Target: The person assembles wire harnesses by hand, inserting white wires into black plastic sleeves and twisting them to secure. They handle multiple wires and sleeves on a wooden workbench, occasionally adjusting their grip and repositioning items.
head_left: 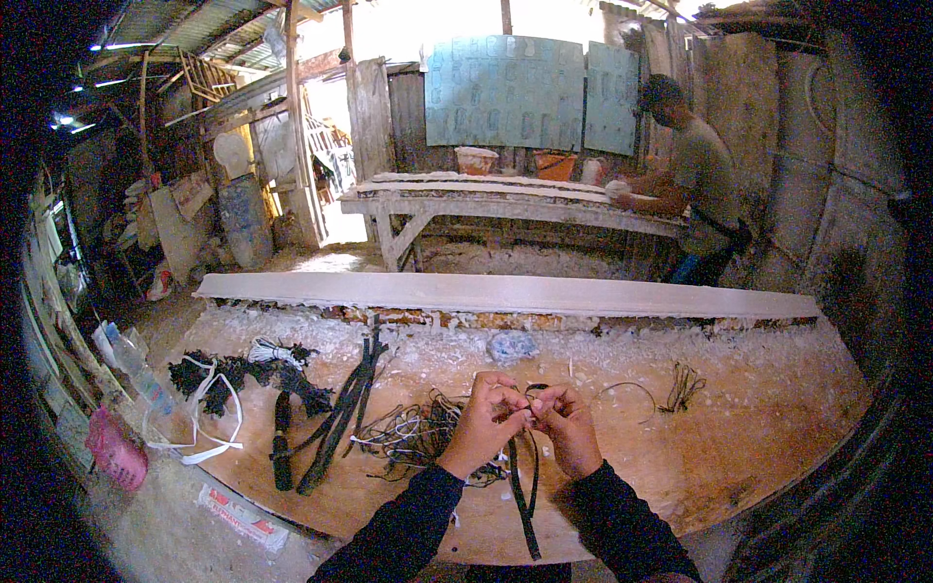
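Note:
Over the near middle of the wooden table, my left hand (488, 418) and my right hand (567, 425) meet fingertip to fingertip. Both pinch a black strap (522, 486), whose two tails hang down toward the table's near edge. Exactly how it is looped between the fingers is too small to make out. Beside my left wrist lies a tangle of black and white cords (413, 430). Farther left are several long black straps (342, 418) and a dark-handled tool (283, 439). A thin bundle of dark cord (684, 387) rests to the right of my right hand.
A long white plaster-like strip (505, 293) spans the table's far side. White straps (202, 413) and black cord bunches (233, 377) lie at left, near a pink bag (117, 447). Another person (695, 175) works at a far bench (525, 211) with orange tubs (554, 165).

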The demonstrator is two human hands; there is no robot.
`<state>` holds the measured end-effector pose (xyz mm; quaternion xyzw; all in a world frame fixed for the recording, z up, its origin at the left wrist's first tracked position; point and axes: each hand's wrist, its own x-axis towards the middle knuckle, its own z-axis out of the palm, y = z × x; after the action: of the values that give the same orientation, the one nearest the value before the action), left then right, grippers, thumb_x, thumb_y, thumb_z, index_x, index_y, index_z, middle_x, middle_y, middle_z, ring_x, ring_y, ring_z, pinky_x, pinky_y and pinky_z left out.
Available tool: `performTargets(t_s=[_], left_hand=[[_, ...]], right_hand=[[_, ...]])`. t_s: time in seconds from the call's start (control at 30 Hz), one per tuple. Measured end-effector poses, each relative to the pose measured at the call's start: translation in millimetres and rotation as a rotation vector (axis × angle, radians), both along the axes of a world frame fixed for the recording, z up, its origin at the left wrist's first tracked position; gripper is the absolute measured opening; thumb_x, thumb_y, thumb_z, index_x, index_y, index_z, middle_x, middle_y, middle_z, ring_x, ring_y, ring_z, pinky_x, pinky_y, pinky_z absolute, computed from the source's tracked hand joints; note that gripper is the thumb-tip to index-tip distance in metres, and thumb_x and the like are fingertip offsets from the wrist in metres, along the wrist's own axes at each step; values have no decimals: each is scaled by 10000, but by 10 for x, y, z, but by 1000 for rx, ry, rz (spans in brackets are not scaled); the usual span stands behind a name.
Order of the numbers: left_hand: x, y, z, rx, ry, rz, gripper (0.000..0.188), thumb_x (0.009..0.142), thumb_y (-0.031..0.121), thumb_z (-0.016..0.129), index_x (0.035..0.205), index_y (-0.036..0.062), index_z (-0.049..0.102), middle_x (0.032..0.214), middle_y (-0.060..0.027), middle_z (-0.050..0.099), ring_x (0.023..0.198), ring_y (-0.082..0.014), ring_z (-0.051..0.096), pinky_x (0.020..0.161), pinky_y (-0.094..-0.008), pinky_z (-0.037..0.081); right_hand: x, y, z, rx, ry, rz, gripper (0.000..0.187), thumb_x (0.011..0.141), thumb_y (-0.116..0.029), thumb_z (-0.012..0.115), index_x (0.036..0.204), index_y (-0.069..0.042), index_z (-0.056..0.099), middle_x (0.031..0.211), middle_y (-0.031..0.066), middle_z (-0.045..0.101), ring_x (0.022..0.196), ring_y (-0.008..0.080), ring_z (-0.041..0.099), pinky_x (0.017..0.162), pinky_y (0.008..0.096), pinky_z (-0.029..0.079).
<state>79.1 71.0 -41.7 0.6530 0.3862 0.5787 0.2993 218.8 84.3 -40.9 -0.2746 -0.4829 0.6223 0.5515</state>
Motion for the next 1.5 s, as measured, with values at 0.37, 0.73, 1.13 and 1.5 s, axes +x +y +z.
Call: performTargets(t_s=[0.37,0.73,1.13,1.5], left_hand=[[-68,91,-93,-89,-186,-140,466,776,-21,578,1133,57,290,886,-72,586,837,-134,574,744,-251,462],[-46,39,14,-80,-199,-121,545,753,-40,595,1171,94,274,831,-83,598,801,-131,577,734,-264,469],[-62,36,36,-186,-257,-105,590,739,-42,605,1193,79,249,807,-77,598,773,-130,576,710,-256,472],[-23,24,25,-180,-282,-110,608,751,-40,595,1218,95,230,829,-80,598,786,-123,573,704,-244,469]], right_hand=[[-40,-95,29,474,-441,-419,83,766,-91,631,810,-21,636,733,40,581,670,123,542,581,230,427],[40,23,53,722,-647,-440,126,719,-20,643,845,-24,647,742,78,612,690,164,589,617,255,460],[2,-81,140,664,-677,-438,161,702,21,628,854,-28,639,776,97,610,702,208,589,613,278,459],[37,-34,117,699,-690,-400,135,707,-2,637,841,-21,635,735,99,593,663,191,580,594,272,456]])
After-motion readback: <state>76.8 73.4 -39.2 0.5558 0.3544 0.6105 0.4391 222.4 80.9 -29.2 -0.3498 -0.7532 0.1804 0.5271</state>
